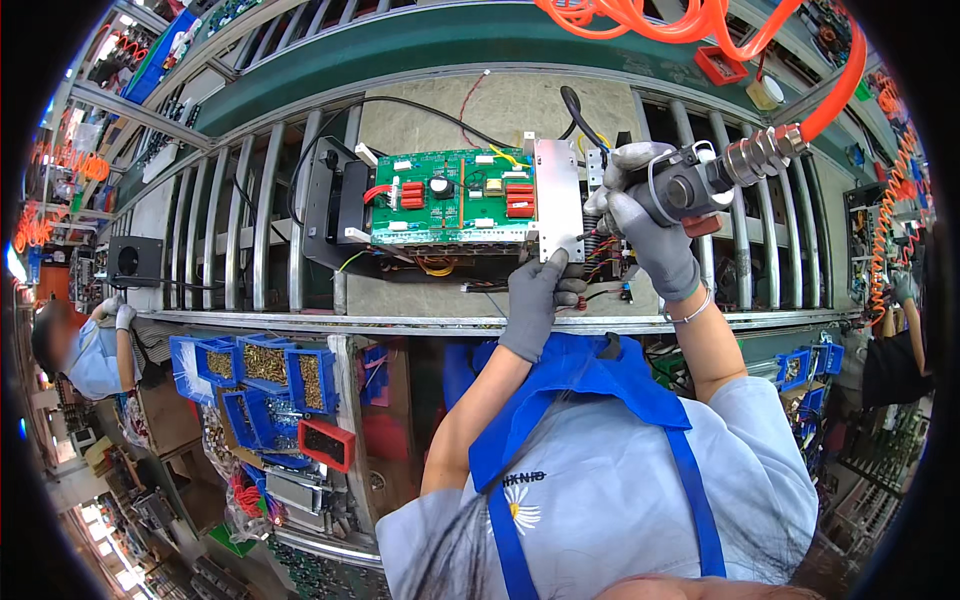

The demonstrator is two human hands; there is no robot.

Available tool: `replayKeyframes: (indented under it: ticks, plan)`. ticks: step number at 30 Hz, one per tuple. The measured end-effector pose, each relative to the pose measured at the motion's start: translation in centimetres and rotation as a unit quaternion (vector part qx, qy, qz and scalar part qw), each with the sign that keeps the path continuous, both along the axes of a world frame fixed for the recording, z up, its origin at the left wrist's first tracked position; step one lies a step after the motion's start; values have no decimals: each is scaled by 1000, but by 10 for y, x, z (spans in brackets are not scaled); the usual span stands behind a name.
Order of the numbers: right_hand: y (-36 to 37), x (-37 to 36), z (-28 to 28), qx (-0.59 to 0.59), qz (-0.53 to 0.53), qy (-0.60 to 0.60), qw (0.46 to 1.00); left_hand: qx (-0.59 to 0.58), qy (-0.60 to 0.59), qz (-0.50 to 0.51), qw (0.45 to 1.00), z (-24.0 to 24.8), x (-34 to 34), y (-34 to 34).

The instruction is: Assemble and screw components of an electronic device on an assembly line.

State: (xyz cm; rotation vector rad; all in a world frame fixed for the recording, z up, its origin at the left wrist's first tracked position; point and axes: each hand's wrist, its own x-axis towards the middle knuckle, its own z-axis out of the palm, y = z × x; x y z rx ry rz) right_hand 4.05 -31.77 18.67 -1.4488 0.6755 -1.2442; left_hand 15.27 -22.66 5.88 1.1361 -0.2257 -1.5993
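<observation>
Silver plate point(558, 190) meets left fingers point(548, 274) at near edge; pallet point(535, 105) beyond.

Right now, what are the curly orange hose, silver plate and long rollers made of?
The orange hose looks like smooth plastic, maybe rubber: it is glossy and coiled. The silver plate seems to be metal, probably aluminium: it is flat with a pale, dull sheen. The rollers look like polished metal, perhaps steel, because bright streaks run along them.

plate point(558, 200): smooth metal | rollers point(267, 215): glossy metal | apron point(640, 385): matt cloth
</observation>
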Motion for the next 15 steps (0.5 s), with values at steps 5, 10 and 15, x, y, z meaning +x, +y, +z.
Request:
replayKeyframes:
  ticks: [5, 10, 15]
  plan:
    - [1, 1, 4, 25, 2, -7, 1000, 0, -3, -8, 1000, 1, 1, 0]
    - [1, 4, 6, 61, -13, -8, 998, 6, -7, -15, 1000, 2, 2, 0]
    - [1, 4, 12, 74, -14, -19, 997, 0, 8, -8, 1000, 0, 3, 0]
